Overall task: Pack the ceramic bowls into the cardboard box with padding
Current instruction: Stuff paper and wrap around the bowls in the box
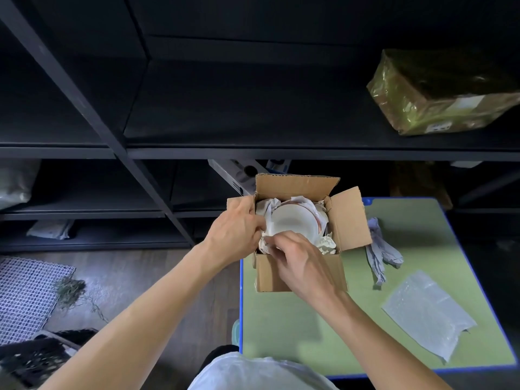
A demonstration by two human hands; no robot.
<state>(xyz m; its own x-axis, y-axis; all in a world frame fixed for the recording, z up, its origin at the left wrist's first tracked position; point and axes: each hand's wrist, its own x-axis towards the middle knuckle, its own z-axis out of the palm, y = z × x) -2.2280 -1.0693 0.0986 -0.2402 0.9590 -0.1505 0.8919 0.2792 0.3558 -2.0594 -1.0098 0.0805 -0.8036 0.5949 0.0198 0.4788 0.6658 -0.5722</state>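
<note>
An open cardboard box (351, 220) stands at the near-left corner of a green table (309, 327). Inside it lies a white ceramic bowl (295, 220) with a reddish rim, and crumpled white paper padding (327, 244) surrounds the bowl. My left hand (236, 229) reaches over the box's left wall, fingers curled into the paper beside the bowl. My right hand (301, 263) reaches in over the front wall and pinches the paper at the bowl's near-left edge. Any bowls underneath are hidden.
On the table right of the box lie a crumpled grey paper (380, 254) and a sheet of bubble wrap (427, 313). Black shelving (197, 153) stands behind, with a taped parcel (439, 94) at upper right. A mesh mat (25, 294) lies on the floor at left.
</note>
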